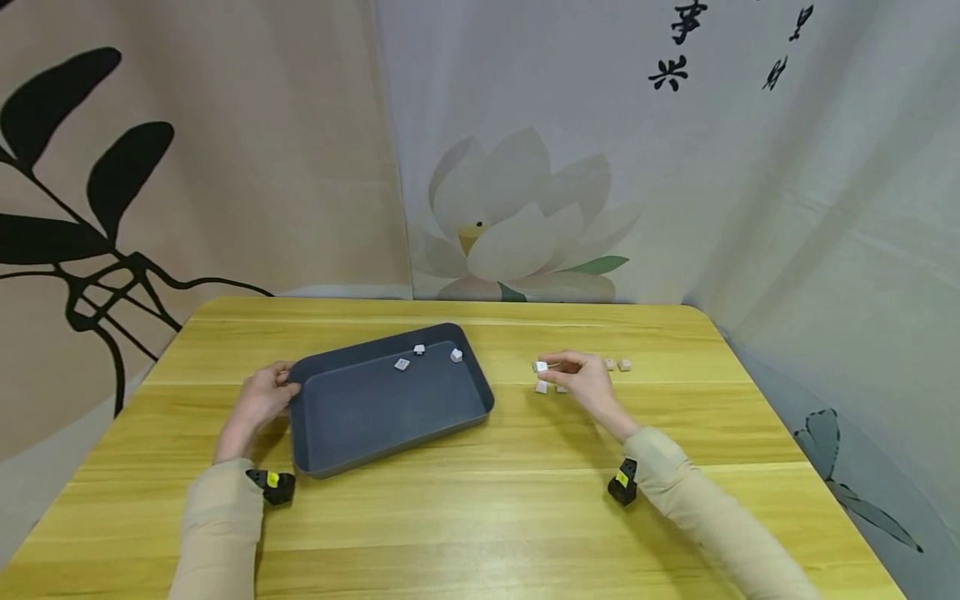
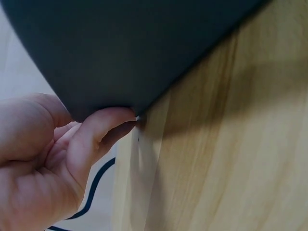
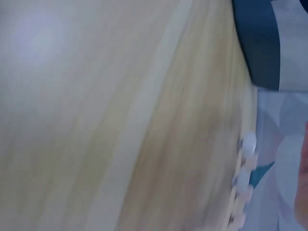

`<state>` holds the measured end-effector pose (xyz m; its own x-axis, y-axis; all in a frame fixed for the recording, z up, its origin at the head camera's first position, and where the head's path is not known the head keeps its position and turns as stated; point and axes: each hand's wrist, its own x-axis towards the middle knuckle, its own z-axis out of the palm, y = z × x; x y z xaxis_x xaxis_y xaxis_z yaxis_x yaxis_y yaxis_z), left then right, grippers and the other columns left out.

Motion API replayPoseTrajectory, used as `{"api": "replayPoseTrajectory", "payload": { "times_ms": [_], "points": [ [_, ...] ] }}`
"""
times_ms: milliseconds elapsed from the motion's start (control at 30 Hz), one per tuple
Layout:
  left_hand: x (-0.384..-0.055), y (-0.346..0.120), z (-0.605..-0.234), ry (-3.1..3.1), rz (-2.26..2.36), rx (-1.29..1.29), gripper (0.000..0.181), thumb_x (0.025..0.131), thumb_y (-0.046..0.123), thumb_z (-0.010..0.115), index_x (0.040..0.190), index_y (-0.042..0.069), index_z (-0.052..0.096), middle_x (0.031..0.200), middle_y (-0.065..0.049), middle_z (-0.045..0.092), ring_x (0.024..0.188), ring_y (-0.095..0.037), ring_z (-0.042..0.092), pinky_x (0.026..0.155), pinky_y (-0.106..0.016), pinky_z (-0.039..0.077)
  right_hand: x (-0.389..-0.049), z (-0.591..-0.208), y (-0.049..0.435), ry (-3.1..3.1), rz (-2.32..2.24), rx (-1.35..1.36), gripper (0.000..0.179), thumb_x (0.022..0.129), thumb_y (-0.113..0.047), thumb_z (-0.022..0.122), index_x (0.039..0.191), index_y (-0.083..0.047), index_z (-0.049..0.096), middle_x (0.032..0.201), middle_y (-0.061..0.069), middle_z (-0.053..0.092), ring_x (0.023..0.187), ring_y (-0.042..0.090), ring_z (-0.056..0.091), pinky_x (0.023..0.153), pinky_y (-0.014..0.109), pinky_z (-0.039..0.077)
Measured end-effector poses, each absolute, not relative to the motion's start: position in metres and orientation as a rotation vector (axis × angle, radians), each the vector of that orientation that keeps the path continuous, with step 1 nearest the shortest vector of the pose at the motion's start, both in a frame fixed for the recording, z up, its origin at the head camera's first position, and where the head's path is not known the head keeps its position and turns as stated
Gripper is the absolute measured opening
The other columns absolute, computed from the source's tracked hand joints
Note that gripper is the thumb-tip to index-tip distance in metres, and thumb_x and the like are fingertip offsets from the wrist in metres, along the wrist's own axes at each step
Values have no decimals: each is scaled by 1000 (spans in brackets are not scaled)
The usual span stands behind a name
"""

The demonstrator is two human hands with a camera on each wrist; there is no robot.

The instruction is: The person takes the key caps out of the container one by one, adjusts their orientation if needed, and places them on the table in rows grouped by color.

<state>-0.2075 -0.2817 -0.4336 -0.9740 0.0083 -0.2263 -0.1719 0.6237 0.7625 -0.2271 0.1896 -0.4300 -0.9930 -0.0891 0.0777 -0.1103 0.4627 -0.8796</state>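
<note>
My left hand (image 1: 264, 395) grips the left end of a dark grey tray (image 1: 360, 454). In the left wrist view the thumb lies along the tray's corner (image 2: 106, 72). Inside the tray, toward its far right, are three small white keycap-shaped blocks, one of them a tilted block (image 1: 402, 364). To the right of the tray, my right hand (image 1: 588, 382) pinches another small white block (image 1: 540, 367) between thumb and fingertips, above the table. Below that hand sit a white block (image 1: 542, 387) and a partly hidden one (image 1: 561, 389). Only a blurred edge of the right hand (image 3: 301, 187) shows in its wrist view.
Just past the right hand, two pale blocks (image 1: 625, 365) stand on the wooden table (image 1: 450, 533). The table's far edge meets a printed curtain (image 1: 315, 167). Each wrist wears a small black camera, such as the right wrist camera (image 1: 622, 483).
</note>
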Motion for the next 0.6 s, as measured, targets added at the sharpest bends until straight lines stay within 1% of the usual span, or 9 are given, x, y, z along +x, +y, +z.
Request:
{"api": "replayPoseTrajectory", "payload": {
  "times_ms": [167, 300, 400, 500, 600],
  "points": [
    [-207, -282, -433, 2644, 1269, -137, 51, 98, 3, 41, 144, -14, 26, 135, -40, 41, 105, -42, 63, 73, -34, 61, -231, -437, 211, -2719, 1510, 88, 31, 81, -19, 76, 109, -8, 72, 106, 15, 72, 83, 10, 65, 71, 31, 57],
    [-207, -281, -434, 2654, 1267, -138, 50, 97, 3, 41, 143, -14, 28, 133, -40, 44, 102, -41, 65, 72, -34, 61, -235, -442, 224, -2742, 1461, 14, 31, 79, -15, 77, 108, -5, 72, 108, 16, 71, 90, 16, 68, 74, 20, 55],
    [-207, -280, -433, 2654, 1262, -142, 50, 97, 3, 41, 143, -14, 28, 133, -40, 44, 102, -40, 65, 71, -34, 61, -237, -445, 232, -2762, 1463, -24, 32, 79, -12, 77, 109, -1, 71, 111, 18, 70, 96, 20, 69, 77, 18, 56],
    [-207, -281, -433, 2649, 1263, -146, 50, 98, 3, 41, 143, -13, 28, 133, -40, 44, 103, -41, 64, 72, -34, 61, -239, -447, 237, -2793, 1483, -70, 32, 80, -12, 76, 109, 0, 70, 114, 18, 69, 101, 25, 67, 81, 22, 57],
    [-207, -281, -433, 2650, 1258, -145, 50, 98, 3, 41, 143, -13, 27, 133, -40, 43, 104, -42, 63, 72, -34, 61, -239, -448, 240, -2850, 1426, -90, 31, 81, -15, 75, 108, 0, 71, 118, 18, 67, 112, 29, 62, 92, 32, 54]
  ]
}}
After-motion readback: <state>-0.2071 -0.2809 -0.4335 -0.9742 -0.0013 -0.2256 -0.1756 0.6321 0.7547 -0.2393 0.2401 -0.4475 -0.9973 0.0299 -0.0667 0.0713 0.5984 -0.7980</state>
